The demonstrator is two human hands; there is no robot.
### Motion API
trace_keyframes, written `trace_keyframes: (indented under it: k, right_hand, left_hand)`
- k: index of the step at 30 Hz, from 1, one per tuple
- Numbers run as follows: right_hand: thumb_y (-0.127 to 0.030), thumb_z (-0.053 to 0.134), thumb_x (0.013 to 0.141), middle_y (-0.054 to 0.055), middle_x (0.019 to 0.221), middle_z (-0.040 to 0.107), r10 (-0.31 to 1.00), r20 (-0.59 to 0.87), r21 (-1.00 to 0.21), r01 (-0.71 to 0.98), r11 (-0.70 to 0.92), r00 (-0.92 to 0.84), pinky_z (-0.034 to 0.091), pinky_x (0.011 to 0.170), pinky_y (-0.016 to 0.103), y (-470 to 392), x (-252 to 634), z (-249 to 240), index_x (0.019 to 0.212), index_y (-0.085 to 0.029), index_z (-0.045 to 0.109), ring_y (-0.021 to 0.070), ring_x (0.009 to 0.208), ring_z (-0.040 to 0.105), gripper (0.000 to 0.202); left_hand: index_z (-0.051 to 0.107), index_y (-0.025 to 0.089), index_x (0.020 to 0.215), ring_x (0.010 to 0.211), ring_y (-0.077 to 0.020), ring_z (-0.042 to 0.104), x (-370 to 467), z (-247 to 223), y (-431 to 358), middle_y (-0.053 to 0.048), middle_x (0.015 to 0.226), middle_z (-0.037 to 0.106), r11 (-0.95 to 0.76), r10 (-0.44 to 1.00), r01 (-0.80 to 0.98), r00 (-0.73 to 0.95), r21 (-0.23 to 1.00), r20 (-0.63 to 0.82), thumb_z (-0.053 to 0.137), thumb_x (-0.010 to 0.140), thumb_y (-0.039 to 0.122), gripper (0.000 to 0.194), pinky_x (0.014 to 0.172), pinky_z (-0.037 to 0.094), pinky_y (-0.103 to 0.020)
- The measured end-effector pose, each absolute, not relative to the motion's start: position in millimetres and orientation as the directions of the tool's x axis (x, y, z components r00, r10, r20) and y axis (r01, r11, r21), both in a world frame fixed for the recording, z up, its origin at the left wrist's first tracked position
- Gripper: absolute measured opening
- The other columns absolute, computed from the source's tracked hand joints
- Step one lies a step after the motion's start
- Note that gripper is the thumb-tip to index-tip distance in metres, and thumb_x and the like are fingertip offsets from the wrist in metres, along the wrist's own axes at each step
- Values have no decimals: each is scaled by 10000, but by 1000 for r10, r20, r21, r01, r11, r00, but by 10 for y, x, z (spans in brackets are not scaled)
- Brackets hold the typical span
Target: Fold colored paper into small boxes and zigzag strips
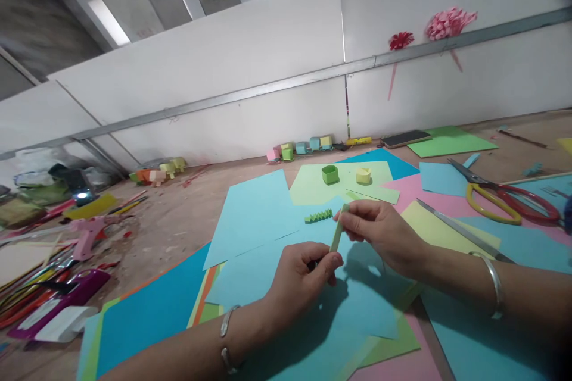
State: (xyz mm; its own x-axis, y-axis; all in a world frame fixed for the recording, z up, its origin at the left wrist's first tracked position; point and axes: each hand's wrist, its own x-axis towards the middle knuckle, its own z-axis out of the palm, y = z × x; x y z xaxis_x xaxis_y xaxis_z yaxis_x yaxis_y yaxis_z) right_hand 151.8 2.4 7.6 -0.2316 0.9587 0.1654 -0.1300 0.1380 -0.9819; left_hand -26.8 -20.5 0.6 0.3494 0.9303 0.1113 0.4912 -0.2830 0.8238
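Note:
Between my two hands runs a narrow light-green paper strip, held tilted above light-blue paper. My left hand pinches its lower end between thumb and fingers. The upper end is gripped by the fingertips of my right hand. Just beyond the strip lies a green accordion-folded paper piece. Farther back, a small green paper box and a pale-yellow folded paper piece rest on a pale-green sheet.
Large scissors with red and yellow handles lie at right, near a long metal blade. A pink glue gun and a purple tool are at left. Small coloured paper blocks line the white wall. A phone lies behind.

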Motion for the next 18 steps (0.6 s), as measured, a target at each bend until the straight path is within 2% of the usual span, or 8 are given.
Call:
trace_keyframes:
  k: [2, 5, 10, 13, 16, 18]
  right_hand:
    - [-413, 746, 734, -30, 612, 532, 973, 172, -974, -175, 144, -153, 369, 565, 269, 59, 1530, 65, 686, -174, 661, 96, 581, 440, 258]
    - [-431, 749, 718, -22, 627, 550, 983, 139, -969, -220, 109, -124, 369, 559, 272, 60, 1526, 69, 735, -172, 679, 98, 579, 444, 269]
    - [-404, 715, 733, -42, 550, 504, 975, 135, -986, -125, 114, -175, 345, 499, 263, -14, 1492, 123, 701, -167, 659, 90, 514, 417, 246]
    - [-359, 680, 759, -35, 568, 529, 961, 153, -988, -51, 145, -230, 365, 499, 258, -49, 1482, 142, 705, -169, 660, 93, 519, 447, 199]
    - [-342, 661, 773, -29, 606, 557, 954, 165, -986, -22, 164, -250, 396, 516, 256, -67, 1480, 147, 737, -171, 659, 96, 535, 475, 175]
    - [-323, 654, 770, -27, 639, 571, 949, 158, -987, -12, 160, -272, 425, 551, 258, -78, 1477, 140, 786, -172, 655, 104, 567, 506, 151]
  left_hand:
    - [571, 164, 515, 481, -103, 401, -270, -8, -200, 1, 481, 534, -237, 936, 493, 345, 837, 62, 524, 833, 358, 376, 512, 323, -243]
    - [592, 163, 532, 502, -113, 416, -270, -2, -202, -8, 498, 540, -213, 935, 494, 354, 843, 28, 518, 833, 376, 376, 531, 338, -251]
    - [668, 146, 639, 595, -137, 459, -262, 22, -220, -36, 622, 560, -271, 911, 431, 404, 861, 84, 582, 790, 403, 310, 581, 358, -272]
    - [656, 131, 719, 550, -117, 412, -255, 19, -223, -15, 596, 510, -164, 902, 328, 431, 930, 7, 547, 814, 455, 355, 523, 321, -258]
    - [628, 129, 696, 494, -93, 361, -249, 28, -219, 14, 538, 454, -77, 909, 312, 413, 947, -61, 559, 796, 462, 355, 477, 278, -242]
    - [620, 130, 693, 468, -85, 362, -246, 39, -211, 10, 526, 481, -25, 921, 310, 377, 950, -98, 561, 791, 456, 345, 459, 268, -236]
